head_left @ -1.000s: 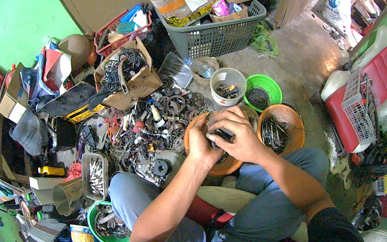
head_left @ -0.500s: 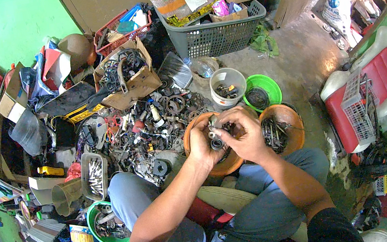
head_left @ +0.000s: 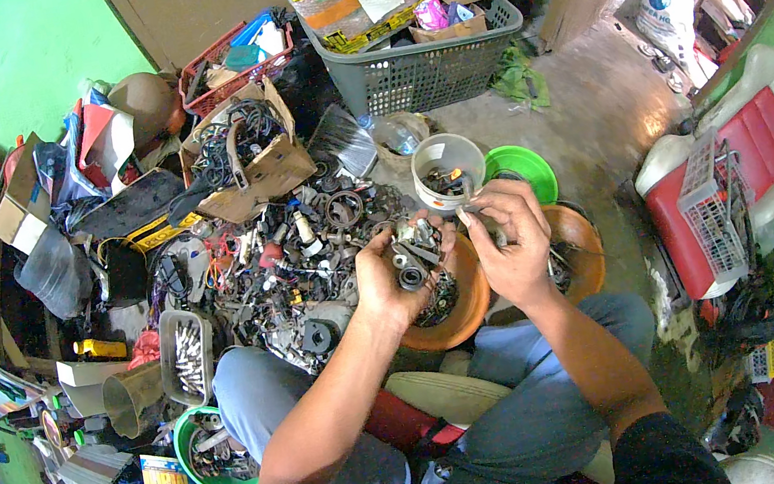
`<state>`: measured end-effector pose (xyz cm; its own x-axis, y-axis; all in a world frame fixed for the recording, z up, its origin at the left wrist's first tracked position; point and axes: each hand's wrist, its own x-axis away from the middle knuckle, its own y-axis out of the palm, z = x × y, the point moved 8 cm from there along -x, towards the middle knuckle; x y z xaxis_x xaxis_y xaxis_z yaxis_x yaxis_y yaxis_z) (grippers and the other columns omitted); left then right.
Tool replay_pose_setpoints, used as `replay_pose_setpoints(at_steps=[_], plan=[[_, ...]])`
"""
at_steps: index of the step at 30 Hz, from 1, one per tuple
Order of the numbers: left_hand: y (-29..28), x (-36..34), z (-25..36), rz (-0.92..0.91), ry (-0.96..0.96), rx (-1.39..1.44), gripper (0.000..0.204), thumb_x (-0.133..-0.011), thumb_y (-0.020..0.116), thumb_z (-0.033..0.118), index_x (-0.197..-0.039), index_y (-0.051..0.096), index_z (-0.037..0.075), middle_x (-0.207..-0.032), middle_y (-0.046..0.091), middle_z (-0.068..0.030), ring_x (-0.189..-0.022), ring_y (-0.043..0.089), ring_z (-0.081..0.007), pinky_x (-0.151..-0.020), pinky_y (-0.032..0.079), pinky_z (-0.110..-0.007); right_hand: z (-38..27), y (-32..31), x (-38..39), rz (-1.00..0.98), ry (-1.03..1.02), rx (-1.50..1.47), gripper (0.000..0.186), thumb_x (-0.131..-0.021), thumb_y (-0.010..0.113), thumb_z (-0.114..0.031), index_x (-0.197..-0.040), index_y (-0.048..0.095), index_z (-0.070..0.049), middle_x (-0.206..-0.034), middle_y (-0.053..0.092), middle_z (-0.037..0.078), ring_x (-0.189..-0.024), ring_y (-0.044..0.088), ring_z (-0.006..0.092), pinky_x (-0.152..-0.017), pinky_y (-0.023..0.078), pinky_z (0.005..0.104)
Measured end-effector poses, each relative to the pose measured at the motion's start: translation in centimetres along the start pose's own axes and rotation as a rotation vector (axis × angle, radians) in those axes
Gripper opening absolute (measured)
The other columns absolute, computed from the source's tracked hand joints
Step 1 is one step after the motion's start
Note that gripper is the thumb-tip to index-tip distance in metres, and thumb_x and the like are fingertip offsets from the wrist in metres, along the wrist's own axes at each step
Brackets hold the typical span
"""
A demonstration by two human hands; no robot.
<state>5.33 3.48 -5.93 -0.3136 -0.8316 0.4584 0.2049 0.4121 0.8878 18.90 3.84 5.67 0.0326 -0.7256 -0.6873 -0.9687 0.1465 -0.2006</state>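
Cupped palm up, my left hand (head_left: 383, 293) holds a handful of small metal parts (head_left: 411, 264), among them a dark cylinder with a round opening. To its right, my right hand (head_left: 519, 246) has thumb and fingertips closed on a small metal piece (head_left: 469, 209), too small to identify exactly. An orange basin (head_left: 465, 316) with metal parts lies below my hands. A second orange basin (head_left: 590, 276) sits behind my right hand, a white bucket (head_left: 425, 163) with small parts stands above, and a green basin (head_left: 532, 163) is beside it.
A large pile of mixed parts (head_left: 280, 269) covers the floor to the left, near a tray of white pieces (head_left: 187, 360) and a green tub (head_left: 191, 445). Cardboard boxes and a grey basket (head_left: 412, 81) stand behind. A red-white seat (head_left: 756, 143) leans at the right.
My hands have moved apart from their joined position. The left turned palm up, exposing the parts in it; the right moved slightly right and up with a small piece at its fingertips.
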Motion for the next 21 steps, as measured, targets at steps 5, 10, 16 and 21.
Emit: replay_pose_setpoints(at_steps=[5, 10, 16, 21], plan=[[0.1, 0.0, 0.0, -0.022, 0.004, -0.027, 0.05, -0.104, 0.023, 0.031, -0.128, 0.052, -0.002, -0.118, 0.063, -0.0217, -0.11, 0.062, -0.0389, -0.095, 0.051, -0.051, -0.2, 0.1, -0.3, -0.031, 0.022, -0.035, 0.025, -0.082, 0.069, 0.011, -0.106, 0.061, 0.005, -0.112, 0.059, 0.016, -0.099, 0.067, 0.0243, -0.086, 0.06, 0.0339], [0.6, -0.2, -0.2, -0.054, 0.0, -0.048, 0.051, -0.104, 0.023, 0.031, -0.129, 0.052, -0.004, -0.121, 0.063, -0.0221, -0.117, 0.059, -0.04, -0.102, 0.05, -0.05, 0.5, -1.0, -1.8, -0.089, 0.067, -0.056, 0.021, -0.083, 0.07, 0.008, -0.101, 0.063, 0.002, -0.111, 0.064, 0.014, -0.1, 0.068, 0.0238, -0.085, 0.06, 0.0337], [1.1, -0.1, -1.4, -0.087, -0.075, -0.043, 0.049, -0.104, 0.029, 0.03, -0.132, 0.049, -0.005, -0.126, 0.059, -0.0239, -0.123, 0.054, -0.0413, -0.104, 0.047, -0.052, 2.6, -3.9, -3.5, -0.38, 0.171, 0.149, 0.016, -0.083, 0.072, -0.004, -0.097, 0.064, -0.001, -0.1, 0.068, 0.013, -0.092, 0.068, 0.0253, -0.077, 0.055, 0.0369], [1.3, -0.3, -2.6, -0.072, -0.105, -0.054, 0.048, -0.104, 0.03, 0.032, -0.128, 0.051, -0.005, -0.124, 0.059, -0.0252, -0.122, 0.056, -0.0421, -0.103, 0.048, -0.054, 5.3, -6.7, -2.8, -0.566, 0.221, 0.417, 0.015, -0.08, 0.074, -0.01, -0.089, 0.065, -0.001, -0.082, 0.066, 0.014, -0.074, 0.066, 0.0281, -0.068, 0.053, 0.0383]])
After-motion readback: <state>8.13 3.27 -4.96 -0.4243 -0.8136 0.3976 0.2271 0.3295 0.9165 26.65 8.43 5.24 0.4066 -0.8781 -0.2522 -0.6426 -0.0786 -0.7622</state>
